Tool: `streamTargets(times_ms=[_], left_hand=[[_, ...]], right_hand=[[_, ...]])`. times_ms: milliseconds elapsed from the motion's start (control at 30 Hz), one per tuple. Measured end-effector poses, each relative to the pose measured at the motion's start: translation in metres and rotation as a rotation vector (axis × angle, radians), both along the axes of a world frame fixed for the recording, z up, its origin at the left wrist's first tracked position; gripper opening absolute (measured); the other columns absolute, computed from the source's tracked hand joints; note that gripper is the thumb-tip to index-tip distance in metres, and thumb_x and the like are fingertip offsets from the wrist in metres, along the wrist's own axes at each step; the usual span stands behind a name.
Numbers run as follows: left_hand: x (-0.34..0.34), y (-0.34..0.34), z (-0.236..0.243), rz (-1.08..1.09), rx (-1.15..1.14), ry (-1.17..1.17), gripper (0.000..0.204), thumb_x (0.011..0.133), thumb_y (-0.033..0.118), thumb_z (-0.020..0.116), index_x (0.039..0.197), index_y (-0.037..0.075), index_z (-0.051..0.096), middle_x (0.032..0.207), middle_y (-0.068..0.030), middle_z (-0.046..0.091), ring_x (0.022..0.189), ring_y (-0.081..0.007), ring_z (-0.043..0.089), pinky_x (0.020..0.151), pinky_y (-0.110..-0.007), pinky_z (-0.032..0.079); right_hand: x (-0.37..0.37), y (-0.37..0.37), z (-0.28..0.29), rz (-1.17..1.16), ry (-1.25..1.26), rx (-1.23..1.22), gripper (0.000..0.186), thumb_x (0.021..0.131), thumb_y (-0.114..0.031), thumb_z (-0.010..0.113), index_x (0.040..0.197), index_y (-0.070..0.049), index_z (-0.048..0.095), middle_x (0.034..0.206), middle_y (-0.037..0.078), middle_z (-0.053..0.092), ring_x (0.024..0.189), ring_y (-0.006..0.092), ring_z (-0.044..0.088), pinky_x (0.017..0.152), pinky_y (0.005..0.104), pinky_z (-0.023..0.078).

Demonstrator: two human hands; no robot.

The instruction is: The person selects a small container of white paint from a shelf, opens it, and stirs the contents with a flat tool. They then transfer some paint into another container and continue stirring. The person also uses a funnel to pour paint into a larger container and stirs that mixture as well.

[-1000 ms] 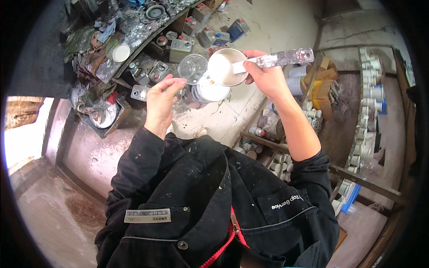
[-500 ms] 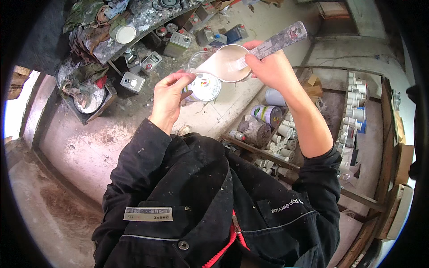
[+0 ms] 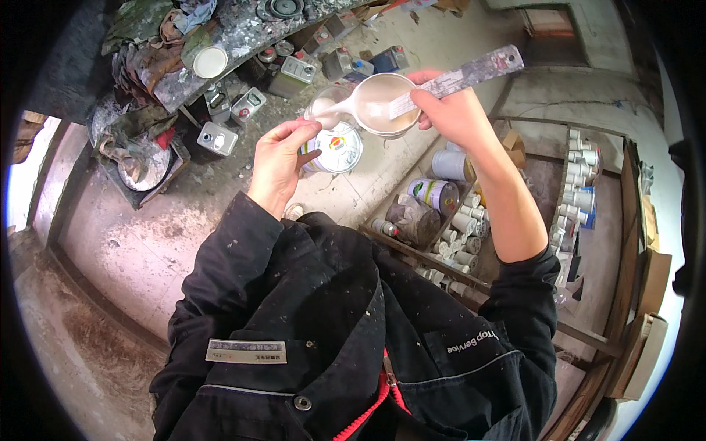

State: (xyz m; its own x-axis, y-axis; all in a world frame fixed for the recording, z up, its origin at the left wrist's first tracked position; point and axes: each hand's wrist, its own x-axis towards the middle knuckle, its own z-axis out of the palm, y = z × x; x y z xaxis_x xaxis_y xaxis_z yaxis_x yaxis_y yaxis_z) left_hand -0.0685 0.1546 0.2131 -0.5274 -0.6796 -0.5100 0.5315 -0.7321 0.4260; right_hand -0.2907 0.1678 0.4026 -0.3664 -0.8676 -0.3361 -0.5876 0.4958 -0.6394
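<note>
R hand tilts wht cup, pouring into clr cup.

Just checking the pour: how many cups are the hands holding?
2: a clear cup in the left hand, and a white cup, tipped toward it, in the right hand.

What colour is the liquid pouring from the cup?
The liquid is white, clearest in the head view.
</note>
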Motion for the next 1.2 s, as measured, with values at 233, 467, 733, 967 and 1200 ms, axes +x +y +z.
streamTargets(times_ms=[233,467,733,967,1200], left_hand=[[-0.002,-0.025,-0.011,0.069,-0.030,0.039,0.010,0.095,0.007,0.070,0.104,0.004,0.072,0.109,-0.0055,0.071,0.111,-0.0194,0.064,0.096,-0.051,0.055],[-0.021,-0.058,-0.020,0.141,-0.018,-0.090,0.012,0.097,0.008,0.068,0.107,0.002,0.069,0.114,-0.0101,0.069,0.118,-0.0268,0.063,0.098,-0.055,0.056],[-0.065,-0.109,-0.033,0.228,0.003,-0.189,0.012,0.097,0.011,0.069,0.105,0.003,0.067,0.116,-0.0103,0.067,0.126,-0.0319,0.059,0.102,-0.063,0.052],[-0.096,-0.136,-0.045,0.296,0.013,-0.124,0.011,0.097,0.010,0.068,0.105,0.002,0.068,0.115,-0.0096,0.067,0.126,-0.0345,0.059,0.102,-0.065,0.051],[-0.096,-0.141,-0.051,0.367,0.028,-0.042,0.007,0.097,0.008,0.068,0.103,0.004,0.068,0.112,-0.0081,0.068,0.120,-0.0277,0.062,0.104,-0.061,0.051]], right_hand=[[-0.036,-0.023,-0.042,-0.121,-0.308,-0.061,0.030,0.094,-0.008,0.067,0.122,0.002,0.066,0.090,0.007,0.071,0.065,0.0105,0.063,0.058,0.0268,0.054],[-0.075,-0.067,-0.093,-0.075,-0.458,-0.062,0.032,0.096,-0.008,0.067,0.126,0.003,0.064,0.094,0.008,0.072,0.066,0.0109,0.064,0.059,0.0266,0.054],[-0.130,-0.136,-0.140,0.019,-0.616,-0.031,0.035,0.093,-0.009,0.066,0.126,0.004,0.062,0.094,0.008,0.072,0.067,0.0130,0.065,0.058,0.0289,0.054],[-0.168,-0.186,-0.153,0.102,-0.650,0.000,0.035,0.095,-0.009,0.066,0.127,0.003,0.061,0.096,0.008,0.073,0.067,0.0110,0.064,0.059,0.0279,0.054],[-0.165,-0.213,-0.162,0.133,-0.631,0.058,0.033,0.095,-0.009,0.066,0.127,0.001,0.062,0.099,0.007,0.073,0.070,0.0095,0.065,0.060,0.0271,0.054]])
